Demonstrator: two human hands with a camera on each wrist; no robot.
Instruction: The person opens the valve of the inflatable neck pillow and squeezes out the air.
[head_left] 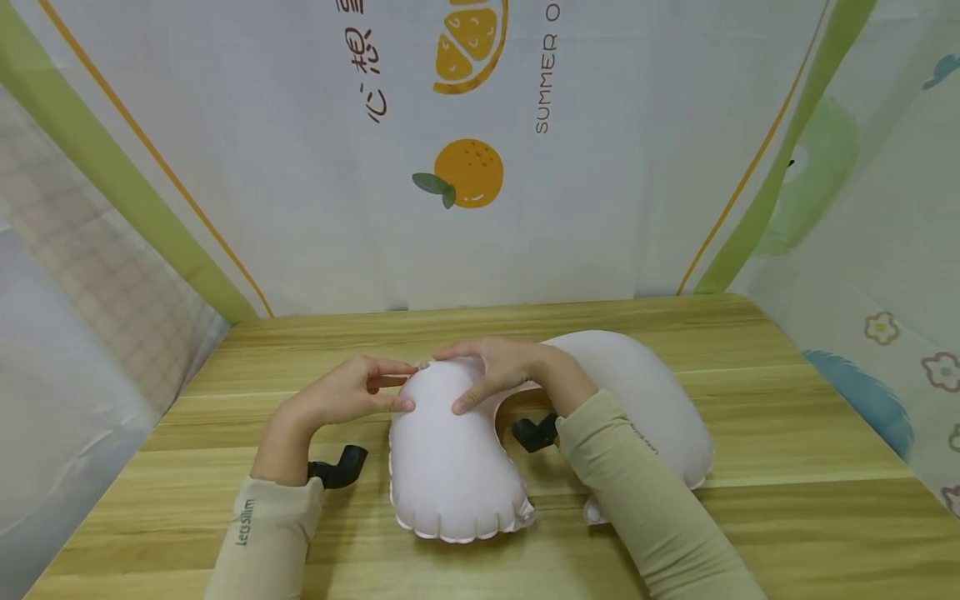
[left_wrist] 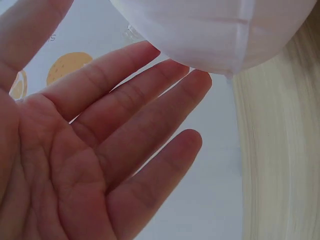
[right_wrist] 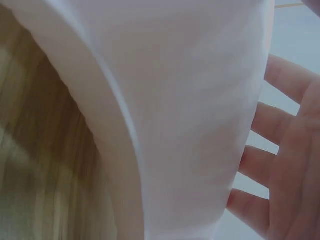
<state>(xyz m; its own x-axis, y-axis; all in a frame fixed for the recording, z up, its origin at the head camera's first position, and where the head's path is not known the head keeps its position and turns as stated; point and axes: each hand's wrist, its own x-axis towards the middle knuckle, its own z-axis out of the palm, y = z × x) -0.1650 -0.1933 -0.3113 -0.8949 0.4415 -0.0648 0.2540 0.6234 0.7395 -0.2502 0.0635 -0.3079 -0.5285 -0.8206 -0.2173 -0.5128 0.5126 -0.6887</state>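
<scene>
A pale pink inflated neck pillow (head_left: 453, 467), U-shaped with a puckered seam, lies on the wooden table. My left hand (head_left: 345, 393) is at the outer side of its left arm, the thumb and straight fingertips touching the fabric. A small clear valve (head_left: 423, 365) sits at the far edge by the left index finger. With the thumb on top and the fingers behind the far edge, my right hand (head_left: 498, 367) holds the same arm of the pillow. In the right wrist view several right fingertips (right_wrist: 252, 165) rest against the fabric. The right forearm crosses over the pillow's other arm.
The wood-grain table (head_left: 787, 433) extends around the pillow. Behind it hangs a white cloth (head_left: 585, 225) printed with oranges and writing. Patterned cloths hang at both sides. A black bent piece (head_left: 341, 468) shows by the left wrist, and another black piece (head_left: 536, 433) by the right.
</scene>
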